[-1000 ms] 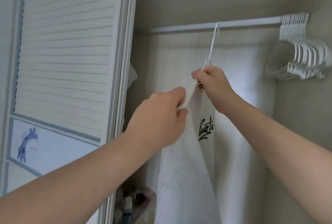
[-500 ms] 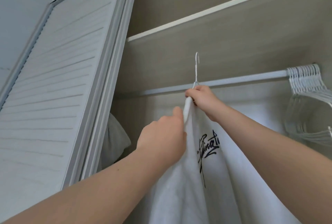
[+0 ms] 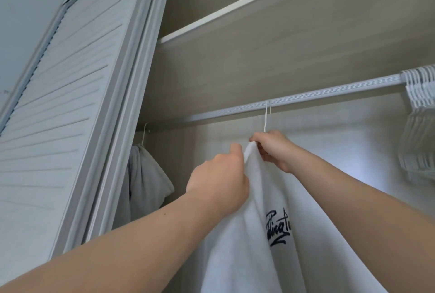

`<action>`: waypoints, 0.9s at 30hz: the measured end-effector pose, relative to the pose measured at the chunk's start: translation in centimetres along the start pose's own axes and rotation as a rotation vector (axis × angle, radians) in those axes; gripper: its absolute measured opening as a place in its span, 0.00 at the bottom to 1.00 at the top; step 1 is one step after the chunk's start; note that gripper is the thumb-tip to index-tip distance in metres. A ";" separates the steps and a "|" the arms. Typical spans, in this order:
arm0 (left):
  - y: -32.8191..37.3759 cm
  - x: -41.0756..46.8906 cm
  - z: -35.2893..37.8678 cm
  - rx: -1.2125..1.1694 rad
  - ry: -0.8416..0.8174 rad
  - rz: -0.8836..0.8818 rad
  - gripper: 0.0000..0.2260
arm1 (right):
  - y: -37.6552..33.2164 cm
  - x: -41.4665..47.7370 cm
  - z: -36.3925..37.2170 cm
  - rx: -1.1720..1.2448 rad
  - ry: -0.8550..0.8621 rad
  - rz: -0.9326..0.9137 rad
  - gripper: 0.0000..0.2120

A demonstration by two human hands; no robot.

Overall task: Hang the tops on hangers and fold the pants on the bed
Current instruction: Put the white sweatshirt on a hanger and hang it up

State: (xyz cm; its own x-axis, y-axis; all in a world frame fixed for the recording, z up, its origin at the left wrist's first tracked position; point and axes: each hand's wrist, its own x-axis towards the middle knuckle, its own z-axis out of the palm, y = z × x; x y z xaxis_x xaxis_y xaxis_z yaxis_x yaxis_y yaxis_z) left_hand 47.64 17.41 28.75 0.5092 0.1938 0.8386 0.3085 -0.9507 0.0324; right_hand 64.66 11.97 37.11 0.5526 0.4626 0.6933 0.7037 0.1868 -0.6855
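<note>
A white top (image 3: 254, 234) with black script lettering hangs on a white hanger (image 3: 266, 117) whose hook sits over the closet rail (image 3: 317, 95). My left hand (image 3: 221, 179) grips the top's left shoulder just below the neck. My right hand (image 3: 274, 149) holds the hanger's neck and the collar from the right side. Most of the hanger is hidden inside the cloth.
A louvred white closet door (image 3: 77, 109) stands open at the left. Another pale garment (image 3: 146, 177) hangs at the rail's left end. A bunch of several empty white hangers (image 3: 419, 90) crowds the rail's right end. A shelf (image 3: 259, 3) runs above the rail.
The hanger's hook was raised above the rail and now rests on it. Both hands keep their hold on the top, and the view has tilted further up.
</note>
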 end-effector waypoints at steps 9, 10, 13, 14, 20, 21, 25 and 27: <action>1.4 0.0 0.2 -0.085 0.040 0.046 0.09 | -0.2 -0.1 0.7 0.044 0.022 0.010 0.05; 1.2 -0.1 0.1 -0.079 0.048 0.049 0.09 | -0.5 0.0 0.8 0.035 0.012 -0.007 0.05; 0.8 -0.4 0.2 -0.069 0.087 0.080 0.09 | -1.4 -0.3 1.0 0.034 0.012 -0.062 0.07; 0.7 -0.4 0.3 -0.063 0.107 0.096 0.08 | -1.7 -0.2 1.1 0.037 0.011 -0.085 0.07; 0.1 2.5 0.4 -0.013 0.061 0.044 0.11 | -2.5 2.2 0.8 -0.001 0.070 -0.055 0.03; -0.1 2.9 0.6 -0.004 0.038 0.030 0.10 | -2.2 2.7 0.8 -0.011 0.078 -0.030 0.02; -1.2 3.0 1.8 0.011 -0.039 -0.008 0.09 | 0.1 3.1 1.3 -0.025 0.068 0.040 0.04; -1.8 2.4 2.5 0.009 -0.041 0.003 0.09 | 1.0 3.2 1.5 -0.017 0.073 0.022 0.05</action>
State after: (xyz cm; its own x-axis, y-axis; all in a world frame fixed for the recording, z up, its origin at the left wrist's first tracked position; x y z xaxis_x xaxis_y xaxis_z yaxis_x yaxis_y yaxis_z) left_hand 50.32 20.19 29.29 0.5426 0.2015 0.8155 0.3143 -0.9490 0.0253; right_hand 66.44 14.94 38.30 0.5985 0.4022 0.6928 0.6982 0.1622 -0.6973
